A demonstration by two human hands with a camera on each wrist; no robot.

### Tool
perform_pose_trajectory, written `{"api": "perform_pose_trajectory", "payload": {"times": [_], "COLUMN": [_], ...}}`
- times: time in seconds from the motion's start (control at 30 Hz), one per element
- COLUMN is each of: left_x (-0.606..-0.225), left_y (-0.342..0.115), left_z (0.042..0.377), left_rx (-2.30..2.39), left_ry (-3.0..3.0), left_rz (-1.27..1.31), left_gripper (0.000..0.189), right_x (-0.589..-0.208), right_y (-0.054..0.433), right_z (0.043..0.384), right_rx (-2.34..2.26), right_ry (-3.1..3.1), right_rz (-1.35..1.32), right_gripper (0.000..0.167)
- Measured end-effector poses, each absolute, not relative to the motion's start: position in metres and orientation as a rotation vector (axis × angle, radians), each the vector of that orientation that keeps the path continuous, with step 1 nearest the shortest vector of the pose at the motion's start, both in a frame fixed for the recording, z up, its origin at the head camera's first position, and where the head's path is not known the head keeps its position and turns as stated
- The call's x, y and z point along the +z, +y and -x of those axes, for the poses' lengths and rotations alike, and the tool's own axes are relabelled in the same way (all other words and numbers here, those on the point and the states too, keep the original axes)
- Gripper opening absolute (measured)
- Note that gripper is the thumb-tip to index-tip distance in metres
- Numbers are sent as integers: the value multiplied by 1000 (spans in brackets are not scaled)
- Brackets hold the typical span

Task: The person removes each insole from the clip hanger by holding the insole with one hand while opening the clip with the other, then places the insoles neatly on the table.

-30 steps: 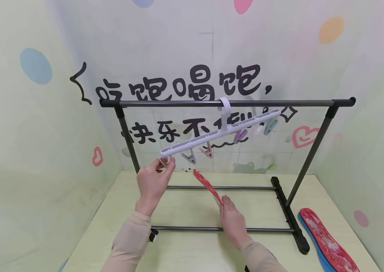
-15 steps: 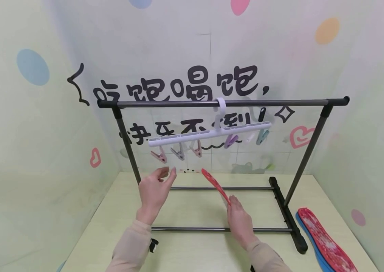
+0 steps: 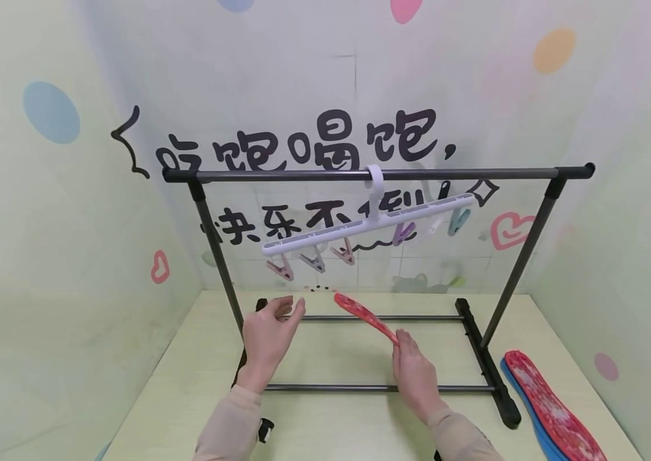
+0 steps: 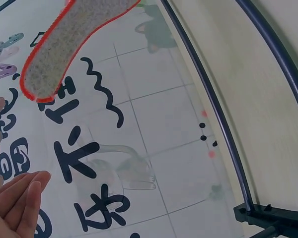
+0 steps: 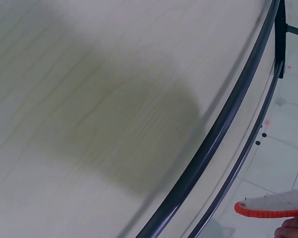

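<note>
A red patterned insole (image 3: 362,315) slants up and to the left from my right hand (image 3: 416,374), which grips its lower end. In the left wrist view the insole (image 4: 64,47) shows a grey speckled underside with a red stitched edge. My left hand (image 3: 270,336) holds nothing, its thumb and fingers apart, just below the left end of a pale lilac clip hanger (image 3: 325,238). The hanger tilts, left end lower, on the black rack's top bar. A pink clip (image 3: 280,269) hangs nearest my left hand, beside a grey clip (image 3: 314,260) and another pink clip (image 3: 345,252).
Purple (image 3: 403,234) and teal clips (image 3: 459,221) hang from the hanger's right half. The black rack (image 3: 518,269) stands on a pale wooden table (image 3: 325,426). More insoles (image 3: 556,410), red over blue, lie right of its foot. A printed wall sheet (image 3: 279,77) hangs behind.
My left hand has let go of the leftmost pink clip and dropped below it. The hanger has swung on its hook. My right hand has shifted slightly right with the insole.
</note>
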State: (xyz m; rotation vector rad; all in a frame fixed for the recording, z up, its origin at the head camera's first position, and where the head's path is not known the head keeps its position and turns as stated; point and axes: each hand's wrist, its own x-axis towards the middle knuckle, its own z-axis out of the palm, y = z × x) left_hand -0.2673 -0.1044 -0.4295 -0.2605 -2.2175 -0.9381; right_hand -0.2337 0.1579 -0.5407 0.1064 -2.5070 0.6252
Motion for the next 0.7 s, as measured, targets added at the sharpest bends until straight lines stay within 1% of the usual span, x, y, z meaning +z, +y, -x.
{"api": "perform_pose_trajectory", "payload": {"times": [0.23, 0.7], "left_x": [-434, -446], "left_y": [-102, -99], "left_z": [264, 263], "left_rx": [-995, -1007], "left_ry": [-2228, -2244], "left_rz": [255, 246], "left_gripper": [29, 29], "right_x": [-538, -534], "right_y": [173, 205], "right_z": [230, 208], "right_rx": [612, 542], "right_ry": [-2500, -2468], "right_rz": [-98, -79], "right_gripper": [34, 29]}}
